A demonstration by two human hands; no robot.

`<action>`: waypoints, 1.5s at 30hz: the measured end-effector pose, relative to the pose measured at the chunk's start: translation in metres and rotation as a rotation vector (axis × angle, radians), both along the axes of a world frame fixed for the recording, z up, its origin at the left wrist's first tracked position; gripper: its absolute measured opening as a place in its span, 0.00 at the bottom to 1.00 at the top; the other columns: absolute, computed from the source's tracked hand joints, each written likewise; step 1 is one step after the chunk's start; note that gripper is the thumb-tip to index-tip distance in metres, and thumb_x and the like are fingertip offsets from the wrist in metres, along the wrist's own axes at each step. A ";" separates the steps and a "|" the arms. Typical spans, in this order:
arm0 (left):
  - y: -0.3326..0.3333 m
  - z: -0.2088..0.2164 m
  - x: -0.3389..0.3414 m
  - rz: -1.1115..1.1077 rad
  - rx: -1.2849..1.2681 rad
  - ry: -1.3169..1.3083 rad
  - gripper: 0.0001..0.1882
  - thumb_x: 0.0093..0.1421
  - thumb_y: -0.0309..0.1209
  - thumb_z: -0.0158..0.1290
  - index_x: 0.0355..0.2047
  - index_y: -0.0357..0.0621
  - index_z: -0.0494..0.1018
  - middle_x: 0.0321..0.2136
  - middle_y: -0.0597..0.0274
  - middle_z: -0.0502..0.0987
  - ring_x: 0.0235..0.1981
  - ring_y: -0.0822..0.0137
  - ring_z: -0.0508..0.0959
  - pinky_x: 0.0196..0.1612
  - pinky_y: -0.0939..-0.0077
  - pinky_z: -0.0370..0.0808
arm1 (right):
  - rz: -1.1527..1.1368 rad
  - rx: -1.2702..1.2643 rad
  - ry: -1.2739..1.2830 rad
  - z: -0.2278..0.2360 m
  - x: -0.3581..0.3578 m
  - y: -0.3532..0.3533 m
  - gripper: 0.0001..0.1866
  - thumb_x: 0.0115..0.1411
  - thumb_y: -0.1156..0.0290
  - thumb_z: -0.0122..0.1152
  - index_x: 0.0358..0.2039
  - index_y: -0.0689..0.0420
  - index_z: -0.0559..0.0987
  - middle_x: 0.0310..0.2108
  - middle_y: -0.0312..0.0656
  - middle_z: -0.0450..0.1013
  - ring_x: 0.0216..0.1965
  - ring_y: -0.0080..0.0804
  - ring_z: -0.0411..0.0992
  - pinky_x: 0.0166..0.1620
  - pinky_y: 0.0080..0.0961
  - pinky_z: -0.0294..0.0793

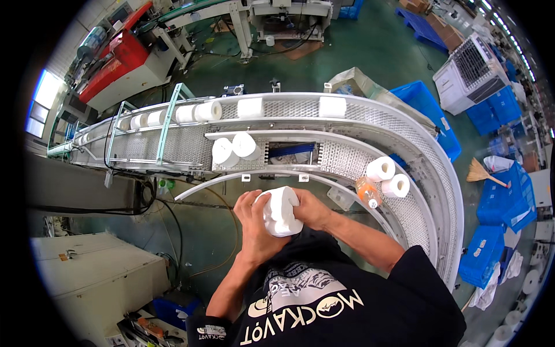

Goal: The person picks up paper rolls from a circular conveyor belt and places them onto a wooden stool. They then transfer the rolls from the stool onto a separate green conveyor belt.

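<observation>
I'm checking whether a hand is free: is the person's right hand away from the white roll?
No, the right hand is on the white roll, opposite the left hand.

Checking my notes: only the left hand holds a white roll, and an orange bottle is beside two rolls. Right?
No: the head view shows the right hand holding the white roll with the left hand. The bottle is beside two rolls.

We're looking at a factory: a curved conveyor (295, 107) sweeps through the middle carrying white rolls (251, 107), a red-and-white machine (104, 81) stands far left, blue crates (483, 251) line the right.
</observation>
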State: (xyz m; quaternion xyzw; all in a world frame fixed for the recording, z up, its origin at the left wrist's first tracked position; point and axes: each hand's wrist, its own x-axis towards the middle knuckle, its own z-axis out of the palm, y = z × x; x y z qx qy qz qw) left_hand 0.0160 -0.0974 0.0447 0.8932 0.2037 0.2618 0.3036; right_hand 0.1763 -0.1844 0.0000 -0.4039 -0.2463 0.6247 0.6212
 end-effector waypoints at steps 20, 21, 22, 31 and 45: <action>0.016 -0.094 -0.087 0.848 -1.943 -1.228 0.25 0.55 0.48 0.63 0.51 0.58 0.72 0.41 0.66 0.79 0.44 0.61 0.78 0.47 0.45 0.74 | 0.247 0.553 -1.624 -0.002 -0.100 0.022 0.22 0.52 0.83 0.55 0.50 0.66 0.75 0.28 0.55 0.76 0.27 0.51 0.77 0.29 0.42 0.75; 0.008 -0.099 -0.107 0.879 -1.898 -1.362 0.25 0.55 0.49 0.63 0.51 0.59 0.72 0.41 0.67 0.79 0.44 0.61 0.78 0.48 0.40 0.71 | 0.336 0.598 -1.637 0.004 -0.103 0.018 0.20 0.51 0.83 0.56 0.48 0.66 0.76 0.29 0.54 0.76 0.27 0.49 0.77 0.29 0.39 0.75; 0.007 -0.105 -0.135 1.022 -1.808 -1.514 0.28 0.54 0.50 0.63 0.53 0.58 0.71 0.44 0.65 0.78 0.47 0.59 0.77 0.52 0.37 0.68 | 0.416 0.634 -1.659 0.011 -0.109 0.016 0.18 0.51 0.83 0.56 0.46 0.65 0.77 0.29 0.54 0.76 0.26 0.48 0.77 0.28 0.37 0.75; -0.188 -0.105 -0.373 1.467 -1.337 -1.757 0.33 0.54 0.51 0.63 0.56 0.50 0.69 0.50 0.61 0.76 0.52 0.57 0.76 0.56 0.48 0.69 | -0.017 0.512 -0.037 0.119 -0.215 0.123 0.20 0.70 0.72 0.48 0.56 0.72 0.68 0.50 0.53 0.71 0.44 0.37 0.71 0.48 0.32 0.74; -0.336 -0.088 -0.415 1.446 -0.971 -2.123 0.28 0.61 0.46 0.58 0.58 0.49 0.68 0.50 0.62 0.77 0.51 0.63 0.77 0.52 0.58 0.76 | 1.532 1.097 0.723 0.309 -0.647 -0.200 0.20 0.64 0.75 0.56 0.54 0.72 0.69 0.49 0.54 0.73 0.40 0.34 0.73 0.48 0.29 0.73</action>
